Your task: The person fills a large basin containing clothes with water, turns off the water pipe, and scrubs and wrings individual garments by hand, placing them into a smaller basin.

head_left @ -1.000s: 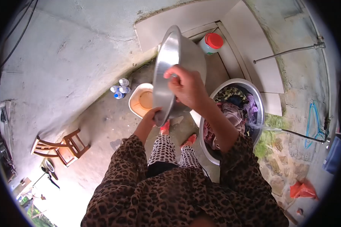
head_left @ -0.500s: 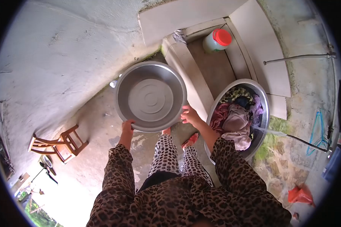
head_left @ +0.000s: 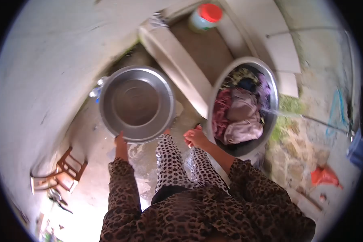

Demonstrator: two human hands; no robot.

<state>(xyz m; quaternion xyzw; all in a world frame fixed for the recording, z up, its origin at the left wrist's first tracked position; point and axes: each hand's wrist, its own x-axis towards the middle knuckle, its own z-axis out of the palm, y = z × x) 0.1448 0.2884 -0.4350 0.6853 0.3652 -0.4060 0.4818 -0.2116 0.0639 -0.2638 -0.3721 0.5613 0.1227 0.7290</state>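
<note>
- Basin [head_left: 136, 101], wide and metal, lies just beyond the left fingers [head_left: 119, 139], its inside facing up, low over or on the floor [head_left: 97, 141]; which of the two, I cannot tell.
- Left fingers meet its near rim; blur hides whether they grip or only touch.
- Right fingers [head_left: 191, 138] are bent, apart from that rim, with nothing seen in them; how tightly they close, I cannot tell.
- It should be stiff and fairly light for its width, awkward more than heavy, likelier to dent than break.
- The smooth metal may be slippery if wet, so the rim gives the surest hold.
- Best hold: the rim at two opposite sides, one by the left fingers' outer side, the other across the bowl, thumbs over the lip; one-handed, it would tip.
- Right of the right fingers, a second tub [head_left: 274, 86] holds clothes [head_left: 244, 109] under running water [head_left: 273, 111]: soft, floppy and probably heavy with water, a load for both hands at opposite rims.
</note>
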